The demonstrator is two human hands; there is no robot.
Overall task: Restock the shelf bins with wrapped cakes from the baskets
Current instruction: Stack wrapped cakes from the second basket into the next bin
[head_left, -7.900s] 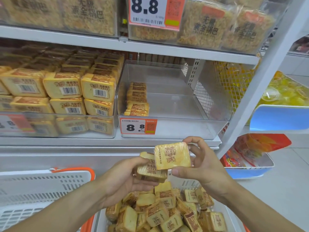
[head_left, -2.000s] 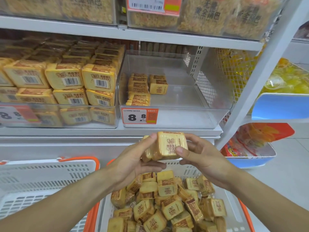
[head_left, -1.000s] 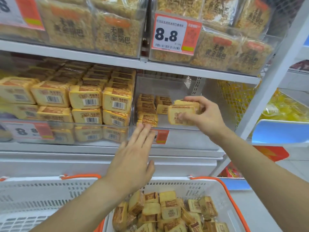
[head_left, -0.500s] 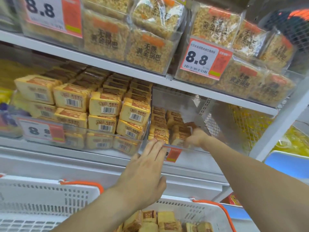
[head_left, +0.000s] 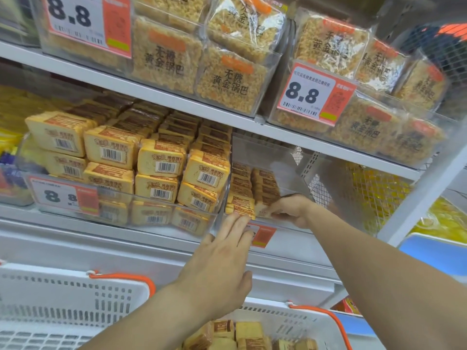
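Mostly I am seeing unfinished job: clear shelf bin (head_left: 283,157) standing largely bare, two short cake stacks (head_left: 249,190) at left wall. Basket (head_left: 310,324) below showing more wrapped cakes. Right hand (head_left: 288,210) pinching cake (head_left: 264,212) at bin front. Left hand (head_left: 222,263) flat-fingered, touching bin lip, holding nothing.

I noted the wrapped cakes (head_left: 161,161) were yellow with orange-brown printed bands and black-and-white barcodes. The price tags (head_left: 314,94) were white with black numerals and an orange-red panel. The baskets (head_left: 75,299) were white, perforated, with orange handles. The upper packs (head_left: 232,79) were golden, with orange labels and black characters. The shelf (head_left: 177,97) was white; the bin (head_left: 285,160) was clear.
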